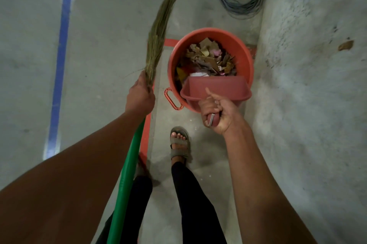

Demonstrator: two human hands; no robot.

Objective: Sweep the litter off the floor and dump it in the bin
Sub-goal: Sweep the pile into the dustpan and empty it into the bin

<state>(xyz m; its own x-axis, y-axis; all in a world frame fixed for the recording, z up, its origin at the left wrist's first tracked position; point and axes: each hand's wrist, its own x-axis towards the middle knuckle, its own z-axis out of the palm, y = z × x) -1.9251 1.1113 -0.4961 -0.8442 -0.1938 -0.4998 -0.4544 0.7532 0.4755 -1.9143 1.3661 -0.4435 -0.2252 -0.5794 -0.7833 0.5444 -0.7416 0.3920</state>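
Foreground: I see left hand (140, 95) gripping broom (158, 41); right hand (216, 112) fisted round dustpan (215, 89) handle, pan tipped over bin (210, 34) rim, mid-frame; bare floor (111, 25) left.

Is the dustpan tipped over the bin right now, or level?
Tipped. The dustpan slants down over the bin rim, right hand gripping its handle; litter lies inside the bin.

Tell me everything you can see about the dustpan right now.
The dustpan is dull pinkish-red, plastic by its look, with a wide tray and a short handle. The right hand grips that handle, fingers curled round it. The pan is held tipped over the near rim of the orange bin, its open mouth facing the litter inside. Whether it touches the rim cannot be told.
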